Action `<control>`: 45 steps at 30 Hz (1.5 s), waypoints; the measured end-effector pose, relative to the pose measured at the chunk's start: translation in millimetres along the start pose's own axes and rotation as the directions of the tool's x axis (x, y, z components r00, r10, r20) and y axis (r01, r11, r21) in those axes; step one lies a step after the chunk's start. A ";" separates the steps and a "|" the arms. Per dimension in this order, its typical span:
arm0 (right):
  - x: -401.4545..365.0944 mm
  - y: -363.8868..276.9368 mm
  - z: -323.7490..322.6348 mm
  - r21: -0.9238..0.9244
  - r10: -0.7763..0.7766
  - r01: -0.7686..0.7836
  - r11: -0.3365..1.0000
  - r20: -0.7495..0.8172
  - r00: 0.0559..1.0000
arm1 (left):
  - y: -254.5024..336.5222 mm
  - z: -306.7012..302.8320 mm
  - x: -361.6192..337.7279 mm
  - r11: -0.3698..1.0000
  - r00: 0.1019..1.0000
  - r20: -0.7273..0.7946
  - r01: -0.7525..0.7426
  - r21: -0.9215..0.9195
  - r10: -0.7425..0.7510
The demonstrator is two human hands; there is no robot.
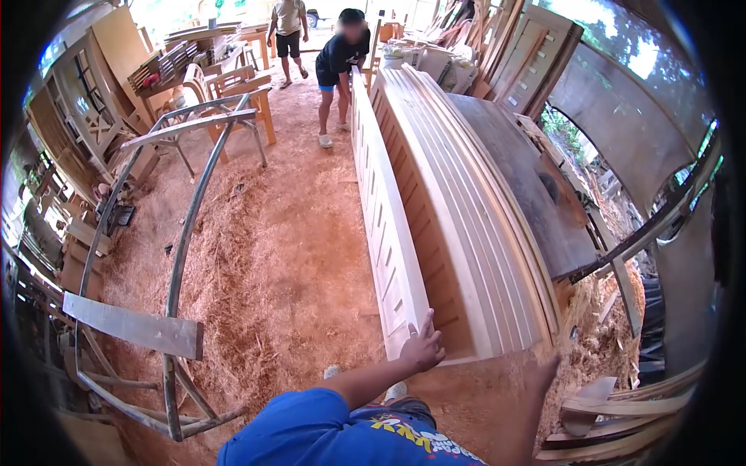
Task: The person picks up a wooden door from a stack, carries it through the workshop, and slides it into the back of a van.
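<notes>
Left hand (423, 346) spreads its fingers on the near end of a wooden panel (395, 233). Blurred right hand (542, 374) hangs apart, its grip impossible to tell.

Panel under left fingers: pale wood (381, 210) (428, 320), smooth, matt.
Stacked panels right of fingers (474, 225): pale wood, smooth, matt.
Floor left of fingers (303, 241): rough, matt wood shavings (225, 241).
Shirt behind fingers (303, 427): blue cloth, matt.
</notes>
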State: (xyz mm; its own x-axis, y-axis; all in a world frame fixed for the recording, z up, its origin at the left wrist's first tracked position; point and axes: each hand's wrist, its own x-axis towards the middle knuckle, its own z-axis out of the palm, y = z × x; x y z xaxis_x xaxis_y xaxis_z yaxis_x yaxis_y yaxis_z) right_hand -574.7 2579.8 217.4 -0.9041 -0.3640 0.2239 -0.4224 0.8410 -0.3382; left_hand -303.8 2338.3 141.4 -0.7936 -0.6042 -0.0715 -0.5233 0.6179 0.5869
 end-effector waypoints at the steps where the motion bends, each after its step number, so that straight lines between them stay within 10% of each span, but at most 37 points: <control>1: -1.2 21.8 -5.2 -0.039 0.054 -0.061 0.997 -0.152 0.987 | 0.8 -1.4 0.0 1.000 1.000 0.003 -0.001 -0.009 0.001; 4: -4.4 111.5 39.0 0.431 0.171 -0.234 0.871 0.180 0.969 | 1.0 1.2 0.4 1.000 1.000 0.016 0.009 0.008 -0.009; 6: -33.6 73.3 29.5 0.113 0.146 -0.231 0.966 0.496 0.856 | 0.8 9.1 10.2 0.999 0.999 -0.036 -0.025 0.042 0.027; 8: -72.4 -13.3 5.2 -0.194 0.088 0.077 0.978 0.717 0.692 | -12.9 37.4 12.0 0.988 0.988 -0.101 -0.106 0.113 0.117; 11: -118.5 -63.0 21.8 -0.013 -0.139 0.384 0.923 0.921 0.364 | 9.5 1.1 3.7 1.000 1.000 0.008 0.020 0.014 -0.020; 15: -133.6 -51.6 85.7 0.375 -0.387 0.212 0.902 0.922 0.020 | 18.4 -7.6 5.4 0.999 0.999 0.024 0.034 0.015 -0.034; 18: -110.6 -59.5 77.1 0.255 -0.279 0.309 0.916 0.960 0.036 | 18.8 -3.6 9.0 0.999 1.000 0.003 0.018 0.036 -0.018; 23: -39.3 -27.8 80.4 0.117 -0.221 0.257 0.959 0.880 0.421 | 7.5 7.4 13.3 0.975 0.990 -0.012 -0.134 0.177 0.139; 26: -16.1 -38.4 79.2 0.309 -0.289 0.020 0.951 0.860 0.421 | 6.0 14.6 14.9 0.998 0.995 -0.087 -0.044 -0.046 0.039; 29: -30.5 -92.7 72.0 0.463 -0.403 -0.105 0.880 0.845 0.353 | 3.1 3.7 10.7 0.973 0.984 -0.053 -0.161 0.166 0.172; 32: -59.9 -158.9 59.6 0.378 -0.413 0.169 0.910 0.856 0.310 | -18.5 3.9 2.2 0.985 0.976 -0.133 -0.168 0.033 0.171; 35: -89.0 -189.1 83.5 0.294 -0.350 0.200 0.935 0.858 0.375 | -47.9 -23.8 -20.7 0.858 0.990 -0.038 0.100 -0.504 -0.137; 37: -103.6 -199.1 97.3 0.246 -0.277 0.128 0.961 0.815 0.508 | -87.7 -19.9 -45.4 0.907 0.966 -0.138 0.150 -0.394 -0.220; 41: -112.7 -222.0 103.1 0.086 -0.127 0.095 0.992 0.766 0.630 | -236.3 35.0 -116.0 0.777 0.734 0.475 0.611 -0.152 -0.484; 44: -110.2 -226.7 111.9 0.063 -0.083 0.054 0.997 0.743 0.664 | -314.1 50.1 -214.6 0.779 0.672 0.408 0.590 0.211 -0.619; 45: -110.7 -230.7 104.6 0.054 -0.086 0.068 0.996 0.712 0.697 | -337.9 54.2 -238.6 0.703 0.509 0.509 0.631 0.327 -0.694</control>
State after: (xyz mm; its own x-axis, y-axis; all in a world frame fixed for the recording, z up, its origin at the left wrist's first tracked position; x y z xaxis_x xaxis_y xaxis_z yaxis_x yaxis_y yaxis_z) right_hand -384.0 2384.2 175.1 -0.6398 -0.6112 -0.4660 -0.4859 0.7914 -0.3709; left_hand 45.6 2300.9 -83.5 -0.1992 -0.4801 -0.8543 -0.9704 0.2178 0.1038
